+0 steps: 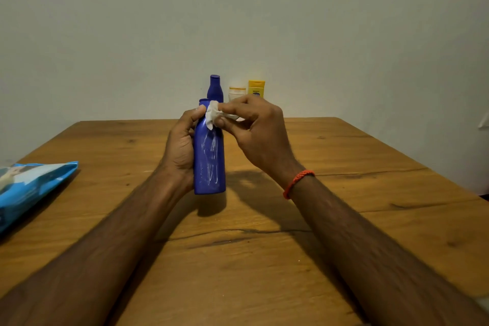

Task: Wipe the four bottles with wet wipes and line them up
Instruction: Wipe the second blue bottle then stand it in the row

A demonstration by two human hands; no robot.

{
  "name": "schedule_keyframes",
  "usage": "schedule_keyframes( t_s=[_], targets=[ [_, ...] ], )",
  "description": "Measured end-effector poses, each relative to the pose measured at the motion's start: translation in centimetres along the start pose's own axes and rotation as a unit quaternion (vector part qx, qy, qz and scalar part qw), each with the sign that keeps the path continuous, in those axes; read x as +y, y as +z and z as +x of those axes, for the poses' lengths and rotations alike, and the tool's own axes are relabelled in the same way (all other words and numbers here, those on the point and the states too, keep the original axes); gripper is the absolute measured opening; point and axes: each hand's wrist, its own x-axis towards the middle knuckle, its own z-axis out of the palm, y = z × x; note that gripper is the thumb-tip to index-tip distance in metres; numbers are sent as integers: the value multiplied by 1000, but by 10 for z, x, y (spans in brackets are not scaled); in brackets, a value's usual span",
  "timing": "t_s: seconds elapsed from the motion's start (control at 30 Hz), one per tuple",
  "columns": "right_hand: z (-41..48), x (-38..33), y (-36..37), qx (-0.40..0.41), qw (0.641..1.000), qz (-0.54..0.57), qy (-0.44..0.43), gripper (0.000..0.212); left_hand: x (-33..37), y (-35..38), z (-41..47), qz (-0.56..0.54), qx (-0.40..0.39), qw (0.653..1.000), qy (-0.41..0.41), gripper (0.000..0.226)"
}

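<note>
My left hand (182,140) grips a tall blue bottle (210,159) from its left side and holds it upright above the wooden table (344,193). White streaks run down the bottle's front. My right hand (254,127) pinches a crumpled white wet wipe (211,114) against the bottle's neck. Behind my hands, at the table's far edge by the wall, stand a second blue bottle (214,87), a small white bottle (237,92) and a yellow bottle (256,88) side by side; my right hand hides their lower parts.
A blue pack of wet wipes (29,188) lies at the table's left edge. A pale wall rises right behind the table. My right wrist wears an orange thread band (297,182).
</note>
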Motion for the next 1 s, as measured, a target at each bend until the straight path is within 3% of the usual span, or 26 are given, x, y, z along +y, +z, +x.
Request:
schedule_keyframes(
  t_s=[0.1,0.2,0.3,0.4,0.5,0.6,0.7,0.8,0.9,1.0],
  targets=[
    [-1,-4,1,-40,999,21,26,27,2,-5,2,-25,-3,999,-20,25],
    [-2,-9,-3,-149,988,50,3,24,8,-11,4,-62,-6,997,-39,35],
    [-3,-15,-3,-279,958,69,-5,25,10,-15,6,-70,41,996,-28,40],
    [-3,-16,-1,-337,939,65,-8,23,8,-16,6,-56,59,996,-22,48],
    [-3,-15,-1,-306,949,70,-24,23,6,-12,6,-69,35,997,-32,44],
    [-5,-16,2,-189,980,59,-33,24,4,-8,5,-102,-14,992,-73,36],
    [-3,-13,2,-65,997,39,14,24,-2,-7,4,-91,-25,992,-81,38],
    [-2,-7,1,4,997,25,68,25,-4,-6,2,-34,-10,998,-48,46],
    [-3,-9,3,-1,997,33,64,24,-4,-4,-1,-40,-4,998,-42,47],
    [-5,-17,5,-95,994,56,6,24,1,-5,-1,-95,-16,993,-69,37]
  ],
)
